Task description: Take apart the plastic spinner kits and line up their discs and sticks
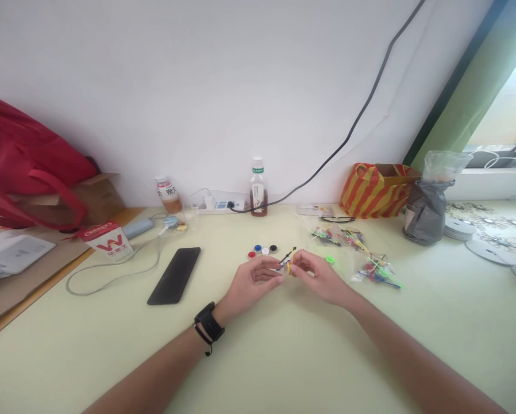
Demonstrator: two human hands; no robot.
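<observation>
Over the bench [262, 351], right hand [320, 279] pinches yellow piece [289, 268], left hand [250, 283] curls beside it, its grip unclear, discs [258, 248] just beyond.

The slim piece [288, 255] is black, the bag [360, 192] striped in red and yellow

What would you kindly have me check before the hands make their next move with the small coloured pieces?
1. Right hand has a hold: ok, its fingertips appear to pinch the yellow piece.
2. Left hand has a hold: cannot tell; its fingertips are close to the pieces, contact unclear.
3. Yellow piece joined to the black piece: cannot tell, too small.
4. Red disc, blue disc, white disc and black disc in sight: ok, just beyond the left hand.
5. Phone clear of both hands: ok.
6. All coloured pieces unbagged: not ok, bagged pieces lie at right.
</observation>
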